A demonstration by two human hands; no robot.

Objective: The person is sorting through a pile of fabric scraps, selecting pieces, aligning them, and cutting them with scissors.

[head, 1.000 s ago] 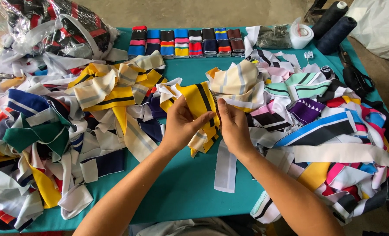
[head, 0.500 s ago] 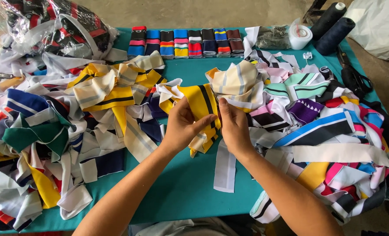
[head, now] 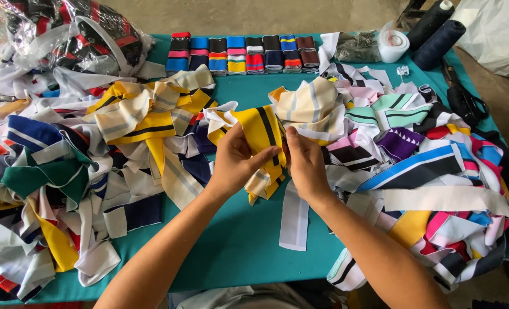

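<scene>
The yellow strip with black stripes (head: 261,137) sits above the teal counter (head: 237,246), at its middle; left hand (head: 234,163) and right hand (head: 306,166) are both clamped on it, side by side; its long axis runs from upper left down toward the person; neither hand is nearer.

Fabric strips (head: 88,166) pile up on the bench (head: 237,246) left and right, with both hands in between. Folded stacks (head: 243,54) line the back edge, thread cones (head: 437,28) at the far right corner.

A clear plastic bag (head: 77,34) of striped fabric sits top left.
</scene>
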